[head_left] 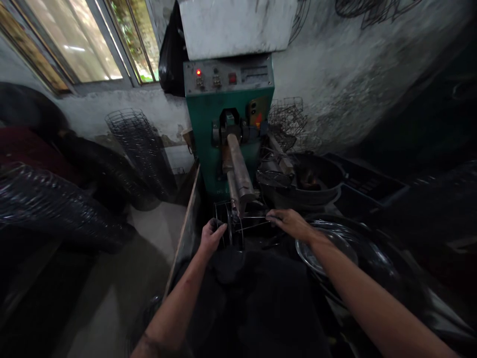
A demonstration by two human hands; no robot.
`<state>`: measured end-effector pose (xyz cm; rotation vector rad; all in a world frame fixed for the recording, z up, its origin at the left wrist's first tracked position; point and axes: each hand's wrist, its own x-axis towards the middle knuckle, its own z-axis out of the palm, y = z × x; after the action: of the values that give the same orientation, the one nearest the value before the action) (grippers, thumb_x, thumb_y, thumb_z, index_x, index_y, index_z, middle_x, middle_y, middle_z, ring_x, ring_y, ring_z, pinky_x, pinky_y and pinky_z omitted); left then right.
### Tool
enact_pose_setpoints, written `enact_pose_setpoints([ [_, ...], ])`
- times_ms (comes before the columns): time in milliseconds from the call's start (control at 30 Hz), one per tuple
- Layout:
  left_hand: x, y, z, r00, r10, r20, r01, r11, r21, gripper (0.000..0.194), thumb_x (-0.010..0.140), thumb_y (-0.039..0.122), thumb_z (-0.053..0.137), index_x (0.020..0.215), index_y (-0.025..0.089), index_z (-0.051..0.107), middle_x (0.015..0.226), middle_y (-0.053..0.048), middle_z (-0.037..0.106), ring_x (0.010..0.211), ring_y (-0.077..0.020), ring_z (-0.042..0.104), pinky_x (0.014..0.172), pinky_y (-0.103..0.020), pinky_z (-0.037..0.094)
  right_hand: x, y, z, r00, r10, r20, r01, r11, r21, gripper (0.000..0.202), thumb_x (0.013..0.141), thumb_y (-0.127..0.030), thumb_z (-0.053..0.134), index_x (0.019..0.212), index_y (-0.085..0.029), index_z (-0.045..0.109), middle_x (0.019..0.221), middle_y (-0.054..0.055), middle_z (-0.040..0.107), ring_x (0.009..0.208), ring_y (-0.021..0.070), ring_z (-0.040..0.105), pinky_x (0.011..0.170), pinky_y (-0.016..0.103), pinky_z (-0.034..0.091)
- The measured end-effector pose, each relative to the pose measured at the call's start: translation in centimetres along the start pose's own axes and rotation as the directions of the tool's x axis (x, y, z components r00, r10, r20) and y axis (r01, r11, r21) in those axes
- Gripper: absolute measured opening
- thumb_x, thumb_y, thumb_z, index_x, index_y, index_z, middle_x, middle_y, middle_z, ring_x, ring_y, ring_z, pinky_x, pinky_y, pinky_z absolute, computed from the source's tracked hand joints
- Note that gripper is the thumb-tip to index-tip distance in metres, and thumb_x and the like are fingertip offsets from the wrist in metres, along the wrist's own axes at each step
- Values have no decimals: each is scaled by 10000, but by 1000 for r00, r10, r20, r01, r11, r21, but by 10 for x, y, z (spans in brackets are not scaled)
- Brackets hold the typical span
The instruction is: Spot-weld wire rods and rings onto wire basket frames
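While the left grip [211, 237] pinches the edge of a round wire frame [230, 233] before the green machine [203, 112], the right grip [286, 221] pinches thin wires [255, 218] by their ends, probably to steady the work beneath the machine's arms. Nearer than the machine, to its right, lies a round metal rim [302, 256], contents unclear. Right beside the machine, a dark tub [303, 198] holds something brownish, too dim to name.

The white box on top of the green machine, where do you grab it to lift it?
Put a grip low on each end, coming from the front. The white box is blocky and shows no handle. Its right end juts past the green machine, so fingers could probably hook underneath. The left looks tighter, with the black bag beside it.
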<state>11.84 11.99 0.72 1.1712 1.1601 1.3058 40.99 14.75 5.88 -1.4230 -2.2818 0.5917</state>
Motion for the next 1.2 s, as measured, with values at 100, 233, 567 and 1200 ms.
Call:
enact_pose_setpoints([
  [100,0,-1,0,1000,-8,0,8,1000,-10,345,670,440,725,630,161,524,576,50,459,537,-72,387,525,-200,347,1,4,1,1000,-6,1,6,1000,-5,300,903,-443,453,902,-248,681,840,-1,717,770,163,644,718,256,447],
  [233,1,-1,1,1000,-13,-7,13,1000,-22,358,660,442,732,635,156,518,582,43,472,549,-74,402,535,-200,362,1,6,0,1000,-14,20,14,1000,15,301,898,-452,459,919,-255,685,820,-1,721,744,161,641,727,257,449],
  [567,0,7,2,1000,-21,9,21,1000,-15,379,638,463,741,616,150,528,554,48,468,524,-69,395,508,-194,353,4,8,3,998,56,24,-57,997,43,288,880,-456,493,920,-249,689,694,-21,694,632,143,610,654,243,427],
  [1200,-25,-1,-14,988,114,-107,-85,965,247,410,670,365,745,999,170,598,920,-46,638,872,-183,584,812,-301,454,-25,27,-19,925,200,-323,-229,972,-55,371,797,-517,516,773,-227,744,847,66,732,838,247,626,756,348,458],
])
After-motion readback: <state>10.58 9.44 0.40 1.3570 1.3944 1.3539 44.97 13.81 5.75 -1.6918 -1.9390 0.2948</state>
